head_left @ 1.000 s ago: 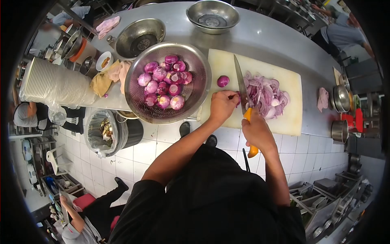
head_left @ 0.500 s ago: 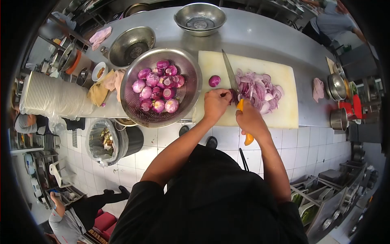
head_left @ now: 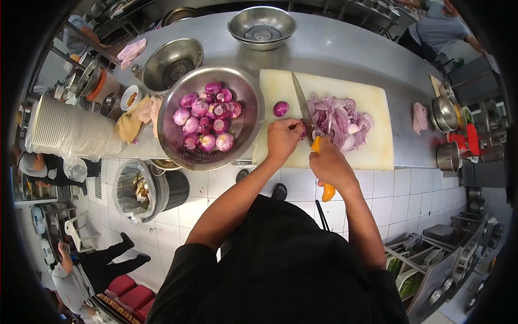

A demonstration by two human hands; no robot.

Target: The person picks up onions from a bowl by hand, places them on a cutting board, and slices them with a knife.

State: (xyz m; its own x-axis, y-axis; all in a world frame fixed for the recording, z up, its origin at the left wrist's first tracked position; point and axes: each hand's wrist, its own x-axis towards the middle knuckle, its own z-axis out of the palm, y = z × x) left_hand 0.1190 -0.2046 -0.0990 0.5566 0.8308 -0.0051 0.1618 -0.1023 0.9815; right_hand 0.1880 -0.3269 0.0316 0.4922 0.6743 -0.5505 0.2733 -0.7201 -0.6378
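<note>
My right hand is closed around the orange handle of a kitchen knife. The long blade points away from me over a white cutting board. Just left of the blade, my left hand pinches a small piece of red onion, mostly hidden by the fingers. Sliced red onion is heaped right of the blade. Another red onion piece lies on the board beyond my left hand. Left of the board, a large metal colander contains several peeled red onions.
Metal bowls stand at the counter's back, with another bowl behind the colander. Stacked white containers sit at left. A lined bin stands on the floor below. A pink cloth lies at right. Other people are nearby.
The knife and my right hand have shifted slightly toward the left hand, and less of the pinched onion shows. At lower left, a person has moved leftward. The view has shifted slightly.
</note>
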